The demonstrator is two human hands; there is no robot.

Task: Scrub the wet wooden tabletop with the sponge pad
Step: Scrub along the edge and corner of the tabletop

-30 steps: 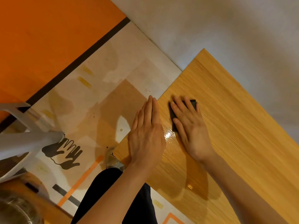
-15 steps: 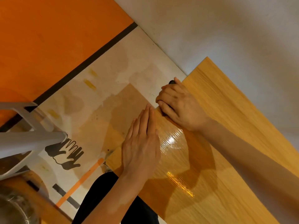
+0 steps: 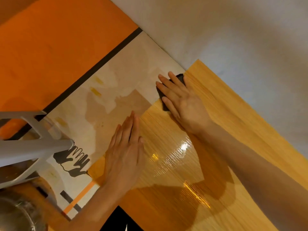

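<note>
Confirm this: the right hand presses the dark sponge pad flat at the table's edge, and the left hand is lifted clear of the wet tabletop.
Not quite. In the head view the left hand is not lifted; it lies flat on the wet tabletop near its edge. The right hand does press the dark sponge pad flat at the edge.
</note>
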